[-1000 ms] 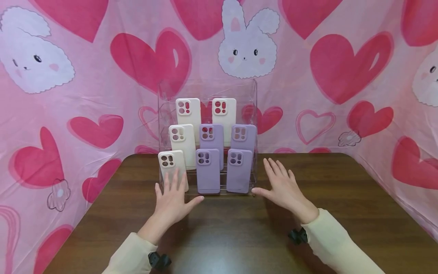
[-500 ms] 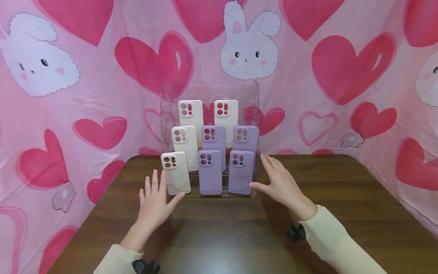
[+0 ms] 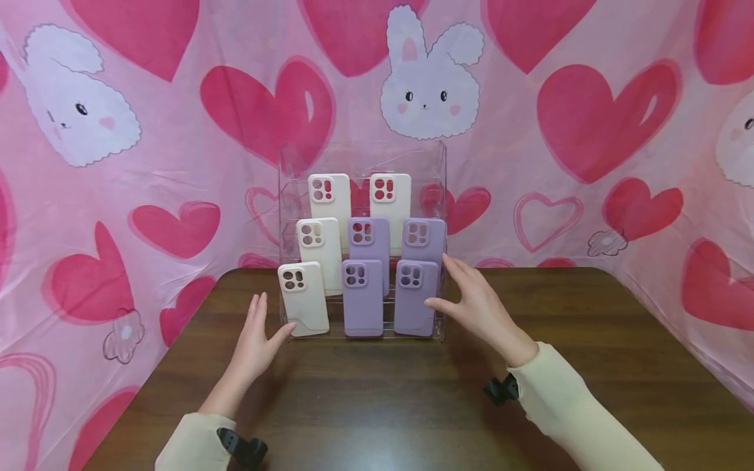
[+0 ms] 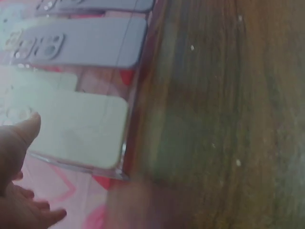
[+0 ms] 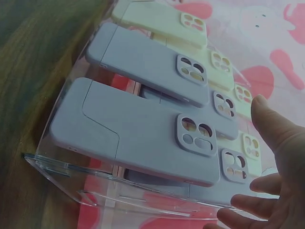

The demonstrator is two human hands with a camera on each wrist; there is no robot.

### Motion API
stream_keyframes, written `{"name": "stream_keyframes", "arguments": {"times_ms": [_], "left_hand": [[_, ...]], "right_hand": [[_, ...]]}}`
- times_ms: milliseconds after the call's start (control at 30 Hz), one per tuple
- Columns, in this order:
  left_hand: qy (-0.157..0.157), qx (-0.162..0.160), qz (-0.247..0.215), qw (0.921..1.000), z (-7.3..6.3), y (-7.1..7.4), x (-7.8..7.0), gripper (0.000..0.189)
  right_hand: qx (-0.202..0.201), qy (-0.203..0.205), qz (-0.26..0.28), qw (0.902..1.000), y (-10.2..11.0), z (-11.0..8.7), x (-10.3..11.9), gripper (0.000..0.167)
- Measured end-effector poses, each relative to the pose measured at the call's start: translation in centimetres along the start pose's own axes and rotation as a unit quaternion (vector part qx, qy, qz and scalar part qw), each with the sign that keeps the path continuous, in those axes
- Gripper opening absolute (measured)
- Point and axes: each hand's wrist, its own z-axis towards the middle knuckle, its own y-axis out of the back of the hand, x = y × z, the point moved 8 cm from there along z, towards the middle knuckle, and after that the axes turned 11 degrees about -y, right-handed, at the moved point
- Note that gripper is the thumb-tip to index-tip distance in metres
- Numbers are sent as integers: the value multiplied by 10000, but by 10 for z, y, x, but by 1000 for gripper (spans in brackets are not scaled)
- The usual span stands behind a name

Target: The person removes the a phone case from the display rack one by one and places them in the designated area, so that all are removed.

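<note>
A clear tiered display rack (image 3: 362, 154) stands on the table with several phone cases on its steps. Two white phone cases occupy the top row, such as this one (image 3: 397, 209). White cases also line the left side, the lowest being the front white phone case (image 3: 307, 304). Purple ones, including the front right purple phone case (image 3: 415, 307), fill the middle and right. My left hand (image 3: 250, 347) is at the rack's lower left side, fingers extended, thumb by the front white case. My right hand (image 3: 480, 307) is at the right side, its thumb overlapping the front right purple case.
The brown wooden table (image 3: 377, 405) extends in front of the rack and to both sides. Behind it hangs a pink cloth (image 3: 501, 150) printed with hearts and rabbits. Dark wrist cameras (image 3: 501, 390) sit at both sleeve cuffs.
My left hand has moved left, from in front of the front white case to the rack's left side. My right hand has shifted slightly left, closer to the rack. The phone cases keep their places.
</note>
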Motion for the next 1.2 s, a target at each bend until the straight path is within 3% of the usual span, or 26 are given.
{"name": "stream_keyframes", "arguments": {"times_ms": [267, 467, 633, 867, 1200], "left_hand": [[558, 3, -843, 9949, 1, -8, 22, 71], [646, -287, -1405, 9876, 3, -12, 31, 58], [750, -564, -1791, 9793, 4, -15, 40, 51], [1027, -580, -1812, 9763, 3, -19, 48, 46], [1196, -577, -2176, 9670, 3, -22, 51, 44]], "right_hand": [[5, -63, 372, 9993, -3, 10, 0, 83], [-52, 32, 810, 9967, -5, 16, 2, 78], [-172, 52, 845, 9963, -9, 20, -1, 74], [-380, 53, 838, 9957, -11, 25, -4, 66], [-769, 172, 1082, 9910, -9, 30, -8, 36]]}}
